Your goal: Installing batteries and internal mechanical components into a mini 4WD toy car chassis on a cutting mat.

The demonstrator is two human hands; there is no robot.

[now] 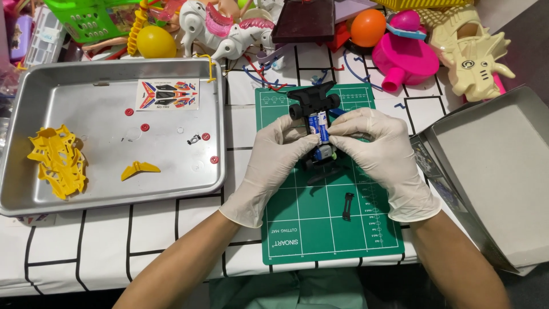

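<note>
My left hand (274, 157) and my right hand (380, 154), both in white gloves, hold a small black toy car chassis (315, 103) between them over a green cutting mat (320, 229). Two blue batteries (318, 126) sit in the chassis, and the fingertips of both hands pinch at them. The chassis has black wheels at its far end. A small black clip part (347, 206) lies on the mat just below my right hand.
A metal tray (34, 200) at the left holds a yellow car body (57, 160), a yellow wing piece (139, 169), a sticker sheet (167, 94) and small red discs. Colourful plastic toys crowd the table's far edge. A grey box lid (497, 171) lies at the right.
</note>
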